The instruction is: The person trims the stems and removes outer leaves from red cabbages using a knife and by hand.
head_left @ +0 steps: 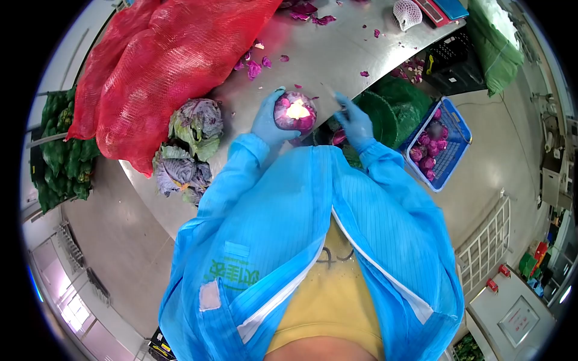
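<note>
Steel table in the head view, with a red mesh sack crowding its left and leaf scraps beyond. Left hand's gripping a purple cabbage near the edge; right hand's by the green bin, curled around what looks like a small knife. Open floor runs past the blue basket.

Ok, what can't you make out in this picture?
In the head view:
Red mesh sacking: cut off by the top edge.
Purple cabbage: left edge covered by the left hand.
Thin tool in the right hand: blurred.
Framed panel: red marks too small to read.
</note>
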Action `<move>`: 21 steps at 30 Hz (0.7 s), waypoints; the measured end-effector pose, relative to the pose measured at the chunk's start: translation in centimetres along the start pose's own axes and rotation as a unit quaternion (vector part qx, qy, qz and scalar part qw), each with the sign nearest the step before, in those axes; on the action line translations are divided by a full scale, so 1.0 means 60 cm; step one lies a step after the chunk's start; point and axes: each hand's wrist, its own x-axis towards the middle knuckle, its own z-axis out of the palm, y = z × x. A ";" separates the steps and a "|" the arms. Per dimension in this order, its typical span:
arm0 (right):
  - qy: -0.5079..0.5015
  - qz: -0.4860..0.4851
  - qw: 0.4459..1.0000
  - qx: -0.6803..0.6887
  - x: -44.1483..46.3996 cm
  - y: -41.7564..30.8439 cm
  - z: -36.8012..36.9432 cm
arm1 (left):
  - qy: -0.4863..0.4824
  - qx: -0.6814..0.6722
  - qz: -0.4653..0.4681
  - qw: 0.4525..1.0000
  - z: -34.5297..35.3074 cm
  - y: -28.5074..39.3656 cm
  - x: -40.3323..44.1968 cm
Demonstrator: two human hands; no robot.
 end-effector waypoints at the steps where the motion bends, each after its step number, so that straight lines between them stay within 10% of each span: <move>1: -0.046 0.012 0.999 0.021 0.005 -0.020 0.010 | -0.035 0.012 0.009 0.999 -0.002 0.005 0.003; 21: -0.184 -0.014 0.945 -0.271 0.025 -0.079 0.024 | 0.047 -0.055 -0.081 0.994 0.027 0.012 -0.016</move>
